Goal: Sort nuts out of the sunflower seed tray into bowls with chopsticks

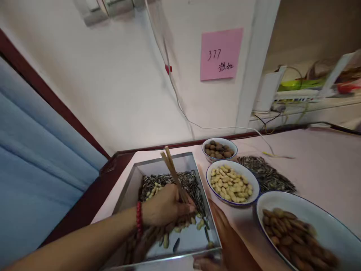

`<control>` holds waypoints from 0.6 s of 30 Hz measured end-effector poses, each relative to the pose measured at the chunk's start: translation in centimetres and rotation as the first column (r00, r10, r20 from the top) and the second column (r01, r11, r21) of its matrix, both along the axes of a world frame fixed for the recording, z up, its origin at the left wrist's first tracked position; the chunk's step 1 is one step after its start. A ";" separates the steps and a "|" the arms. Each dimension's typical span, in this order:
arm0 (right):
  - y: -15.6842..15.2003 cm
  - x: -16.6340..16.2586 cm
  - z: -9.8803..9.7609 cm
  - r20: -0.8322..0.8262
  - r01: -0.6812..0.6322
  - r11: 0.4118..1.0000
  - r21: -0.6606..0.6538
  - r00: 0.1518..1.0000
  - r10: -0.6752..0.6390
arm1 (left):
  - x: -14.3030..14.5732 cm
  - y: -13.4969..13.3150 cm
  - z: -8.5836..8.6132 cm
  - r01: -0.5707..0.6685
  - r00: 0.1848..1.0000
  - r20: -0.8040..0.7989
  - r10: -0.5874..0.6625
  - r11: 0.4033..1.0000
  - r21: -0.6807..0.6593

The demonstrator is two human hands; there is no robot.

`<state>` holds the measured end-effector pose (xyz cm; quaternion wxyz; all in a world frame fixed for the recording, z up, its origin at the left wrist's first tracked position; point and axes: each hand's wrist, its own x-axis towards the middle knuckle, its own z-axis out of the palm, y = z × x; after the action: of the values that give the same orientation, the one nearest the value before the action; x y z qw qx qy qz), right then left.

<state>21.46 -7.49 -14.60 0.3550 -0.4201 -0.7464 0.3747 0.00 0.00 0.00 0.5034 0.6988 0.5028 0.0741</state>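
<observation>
My left hand point(169, 207), with a red bead bracelet point(139, 220) on its wrist, is closed on a pair of wooden chopsticks point(172, 169) inside a shiny metal tray point(128, 188). Their upper ends point up and away; the lower tips are hidden by the fingers. Striped sunflower seeds point(194, 184) are heaped at the tray's far end. Peanuts point(153, 191) lie beside them, and several more are scattered below the hand. My right hand point(232, 244) grips the tray's near right corner, fingers along the outer wall and thumb near the front rim.
Right of the tray stand blue-rimmed white bowls: a peanut bowl point(208, 178), a bowl of round brown nuts point(203, 146) behind it, and a larger bowl of long brown nuts point(324, 222). Loose sunflower seeds point(265, 175) lie on the pink tabletop. A white cable point(225, 128) crosses behind.
</observation>
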 end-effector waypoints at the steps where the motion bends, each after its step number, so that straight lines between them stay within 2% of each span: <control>1: 0.0 -0.4 0.0 -0.009 0.010 1.000 0.001 1.000 -0.010 | 0.0 0.1 -0.1 0.003 1.000 0.029 -0.003 1.000 -0.004; 4: -0.2 -1.3 0.1 -0.034 0.030 0.999 -0.011 0.999 -0.030 | -0.3 0.4 0.0 -0.037 0.993 0.110 0.041 0.999 -0.035; 6: -0.2 -1.5 0.6 -0.049 0.036 0.999 -0.032 0.998 -0.038 | -0.8 0.5 0.7 -0.110 0.979 0.161 0.123 0.990 -0.087; 8: -0.3 -1.5 1.1 -0.060 0.047 0.997 -0.058 0.997 -0.050 | -1.4 0.5 2.2 -0.176 0.962 0.190 0.196 0.977 -0.118; 10: -0.3 -1.5 1.5 -0.069 0.057 0.995 -0.076 0.996 -0.062 | -1.8 0.7 4.5 -0.204 0.950 0.222 0.218 0.975 -0.085; 14: -0.4 -1.8 1.8 -0.088 0.072 0.990 -0.118 0.993 -0.082 | -0.3 1.4 8.9 -0.202 0.923 0.336 0.189 0.979 0.002; 16: -0.5 -2.0 1.7 -0.103 0.078 0.987 -0.140 0.990 -0.093 | 1.6 2.0 10.0 -0.131 0.908 0.405 0.108 0.991 0.028; 18: -0.4 -2.1 1.8 -0.104 0.075 0.986 -0.149 0.990 -0.091 | 4.1 2.7 10.2 -0.106 0.905 0.420 0.065 0.992 0.075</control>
<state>19.33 -7.90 -12.79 0.3798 -0.4540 -0.6784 0.4353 4.08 2.70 10.16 0.5612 0.6675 0.4098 0.2675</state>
